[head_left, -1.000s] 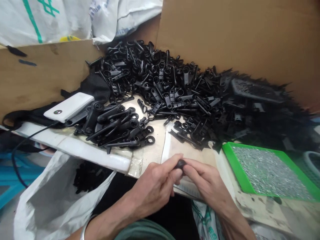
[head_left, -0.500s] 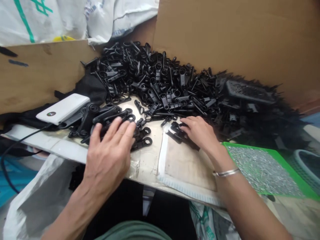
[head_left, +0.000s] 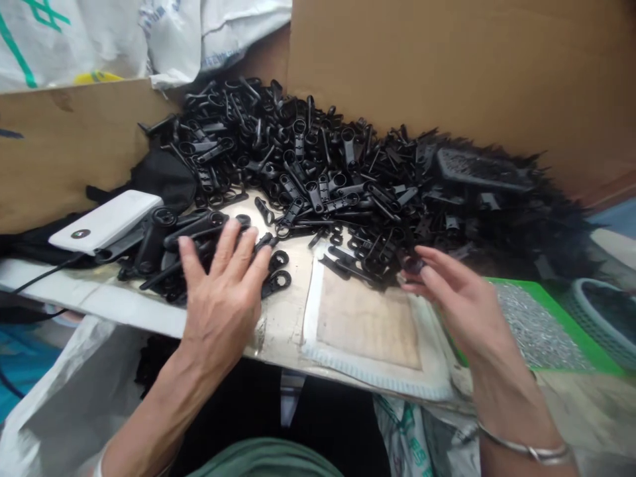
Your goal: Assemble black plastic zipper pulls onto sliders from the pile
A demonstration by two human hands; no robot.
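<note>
My left hand [head_left: 221, 291] lies with its fingers spread over a small heap of black plastic parts [head_left: 152, 242] at the left of the table. Two ring-ended parts [head_left: 277, 281] stick out just right of its fingertips. My right hand [head_left: 460, 298], a silver bangle on its wrist, is at the right edge of the large pile of black parts [head_left: 303, 152]. Its thumb and fingers are pinched around something small and dark, too blurred to make out. A pale cloth pad [head_left: 370, 324] lies between the hands.
A white power bank [head_left: 106, 222] with a cable sits at the left. Behind the pile stand cardboard walls [head_left: 447, 59]. At the right are a green tray [head_left: 541, 328] of small metal pins and a grey-green basket [head_left: 596, 324]. White sacks [head_left: 84, 391] hang below the table edge.
My right hand has moved right, off the parts above the pad, uncovering them. My left hand stays over its heap, fingers spread wider. The whole view has shifted slightly.
</note>
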